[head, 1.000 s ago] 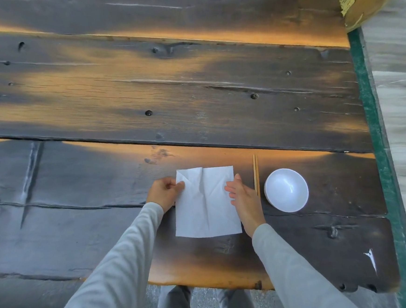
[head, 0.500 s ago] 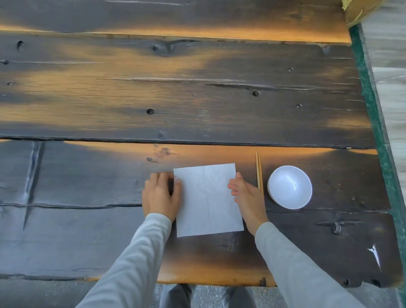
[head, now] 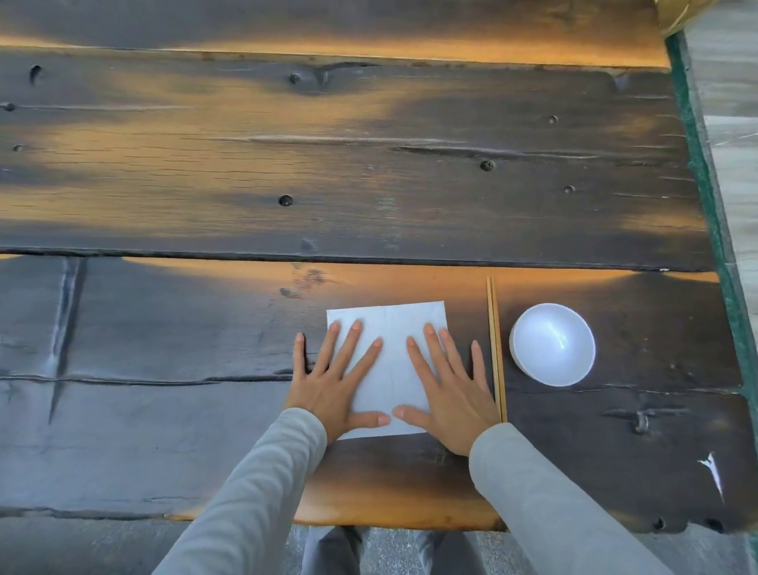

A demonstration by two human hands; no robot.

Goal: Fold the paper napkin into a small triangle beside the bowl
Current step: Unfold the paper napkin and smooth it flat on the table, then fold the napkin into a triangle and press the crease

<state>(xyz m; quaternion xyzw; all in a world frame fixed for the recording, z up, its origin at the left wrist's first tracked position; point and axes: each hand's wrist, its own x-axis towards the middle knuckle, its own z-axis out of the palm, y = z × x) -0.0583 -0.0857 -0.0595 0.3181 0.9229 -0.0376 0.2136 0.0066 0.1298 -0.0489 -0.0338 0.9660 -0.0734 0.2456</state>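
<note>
- Paper napkin (head: 389, 332) lies flat on wooden counter (head: 357, 153), unfolded square, just left of chopsticks (head: 494, 323); white bowl (head: 552, 344) beyond them.
- Left hand (head: 334, 381) & right hand (head: 448, 381): palms down on napkin, fingers spread apart, gripping nothing, thumbs nearly touching.

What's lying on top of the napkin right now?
Both hands lie flat on the napkin: left hand over its left part, right hand over its right, fingers spread. Nothing else shows on it; the paper beneath the palms is hidden.
</note>
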